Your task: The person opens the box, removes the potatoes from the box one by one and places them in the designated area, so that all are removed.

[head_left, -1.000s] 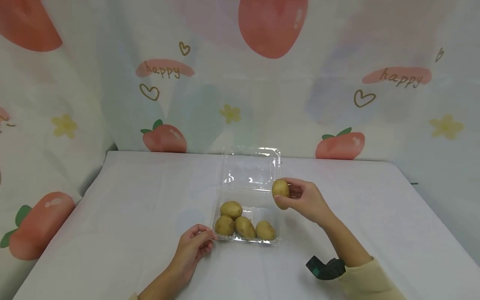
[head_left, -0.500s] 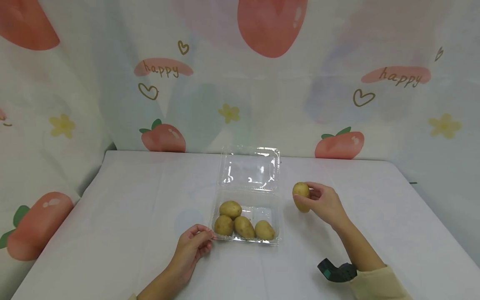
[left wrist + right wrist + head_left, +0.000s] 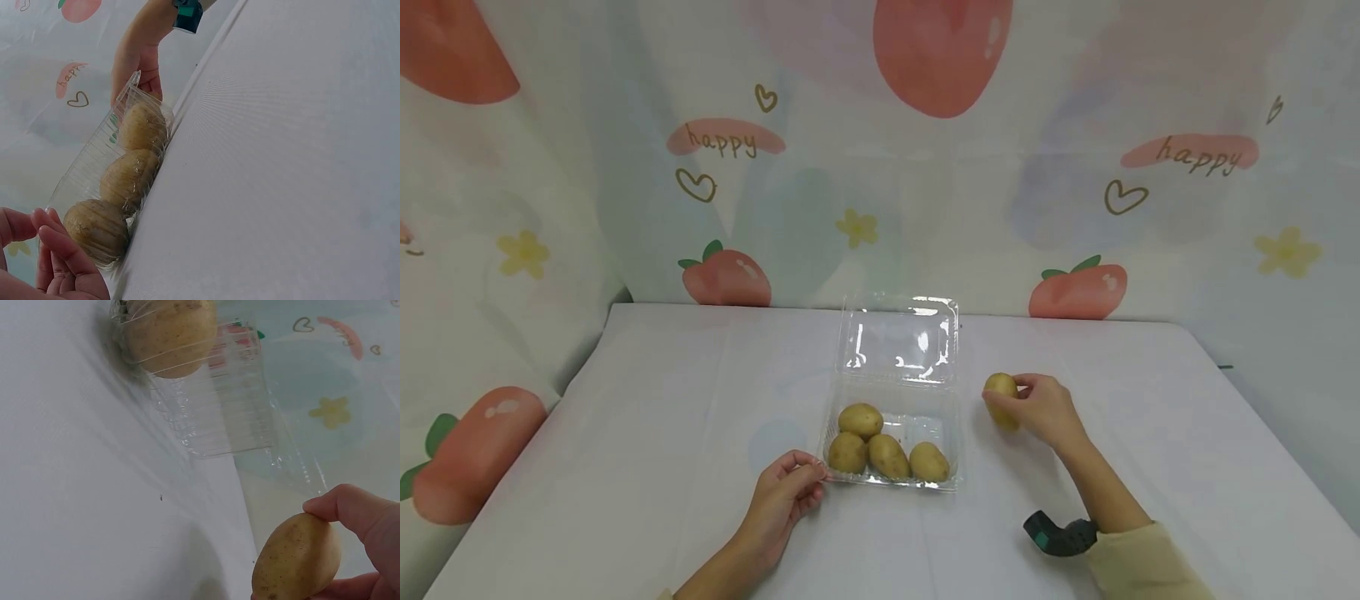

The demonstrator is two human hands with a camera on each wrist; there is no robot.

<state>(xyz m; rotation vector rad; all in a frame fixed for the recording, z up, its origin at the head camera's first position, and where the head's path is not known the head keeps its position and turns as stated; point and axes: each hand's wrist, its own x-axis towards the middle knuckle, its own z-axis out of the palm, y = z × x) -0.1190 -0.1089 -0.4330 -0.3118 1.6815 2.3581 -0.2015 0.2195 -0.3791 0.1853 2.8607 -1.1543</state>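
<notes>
My right hand [image 3: 1047, 408] holds a yellowish potato [image 3: 1002, 402] between thumb and fingers, just right of a clear plastic clamshell container [image 3: 891, 390]. In the right wrist view that potato [image 3: 297, 557] shows whole, thumb at one end and a finger at the other. The container lies with its lid [image 3: 898, 337] folded back. Several potatoes sit in its base, among them an upper-left one [image 3: 861, 421] and one at the right [image 3: 929, 462]. With its thumb and fingertips, my left hand [image 3: 784, 500] pinches the container's near left corner. Ribbed plastic covers the potatoes [image 3: 128, 178] in the left wrist view.
A white cloth covers the table [image 3: 662, 433]. Behind and to the left hangs a patterned curtain [image 3: 940, 192] with printed fruit and hearts. A dark camera mount [image 3: 1060, 535] sticks out from the right wrist by the pale yellow sleeve [image 3: 1146, 562].
My right hand has carried its potato from the container's right edge out to the right, then slightly down and nearer. The left hand and container stay in place.
</notes>
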